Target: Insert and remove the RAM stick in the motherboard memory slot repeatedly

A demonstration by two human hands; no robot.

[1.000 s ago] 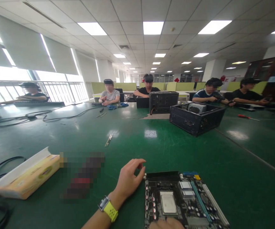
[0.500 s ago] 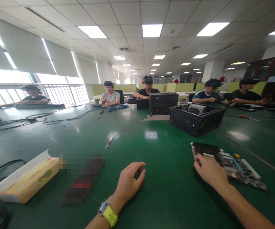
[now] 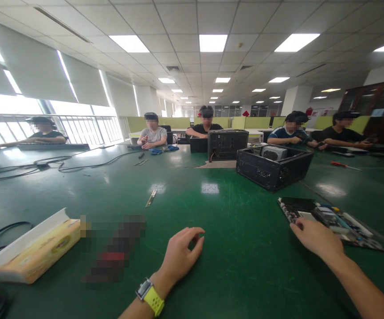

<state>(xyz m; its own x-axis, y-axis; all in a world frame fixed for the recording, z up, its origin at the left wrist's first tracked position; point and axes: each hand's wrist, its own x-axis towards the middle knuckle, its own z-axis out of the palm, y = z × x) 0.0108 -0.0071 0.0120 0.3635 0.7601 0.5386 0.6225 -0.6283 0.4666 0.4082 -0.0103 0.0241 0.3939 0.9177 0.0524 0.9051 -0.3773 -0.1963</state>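
My left hand [image 3: 180, 253] rests on the green table [image 3: 238, 257], fingers curled toward the thumb in a loose pinch; I cannot make out anything in it. A yellow watch sits on that wrist. My right hand [image 3: 316, 238] reaches out to the right and grips the near left edge of a motherboard [image 3: 331, 221], which lies flat on the table in front of an open black computer case [image 3: 273, 165].
A yellow tissue box [image 3: 34, 250] lies at the near left beside a blurred patch. A metal strip [image 3: 151, 197] lies mid-table. A second black case [image 3: 227, 143], cables at the far left and a red screwdriver [image 3: 343, 165] are farther off. Several people sit along the far edge.
The motherboard has gone from right in front of me to the right side of the table, carried by my right hand. My left hand has stayed put.
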